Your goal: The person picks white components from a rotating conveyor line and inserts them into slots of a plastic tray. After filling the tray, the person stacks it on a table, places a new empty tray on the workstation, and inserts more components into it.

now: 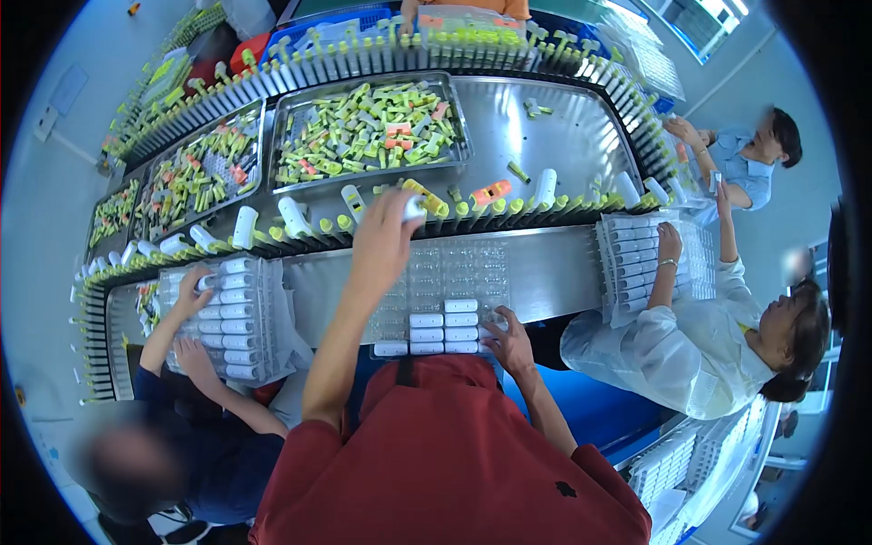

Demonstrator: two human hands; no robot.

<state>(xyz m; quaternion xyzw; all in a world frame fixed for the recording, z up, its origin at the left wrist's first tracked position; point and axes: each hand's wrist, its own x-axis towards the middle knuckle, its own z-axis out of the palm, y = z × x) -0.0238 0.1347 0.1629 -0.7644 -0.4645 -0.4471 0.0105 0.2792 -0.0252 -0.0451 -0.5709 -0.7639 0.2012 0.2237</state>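
My left hand [386, 227] is raised over the inner edge of the conveyor, its fingers closed around a white plastic casing [414, 209]. In front of my body lies a clear blister tray [445, 268] with rows of moulded pockets. Several white casings [460, 320] lie in its nearer rows, while the farther pockets show no casings. At the tray's near right corner, my right hand [510, 341] has curled fingers on a white casing, partly hidden by the fingers.
A curved conveyor [345, 227] with upright pegs carries white casings and yellow-green parts. Behind it, metal trays [463, 136] hold loose green, grey and orange parts. Co-workers' hands [668, 243] work at stacked trays on the right, and another person's hands [193, 291] at the left stack [263, 309].
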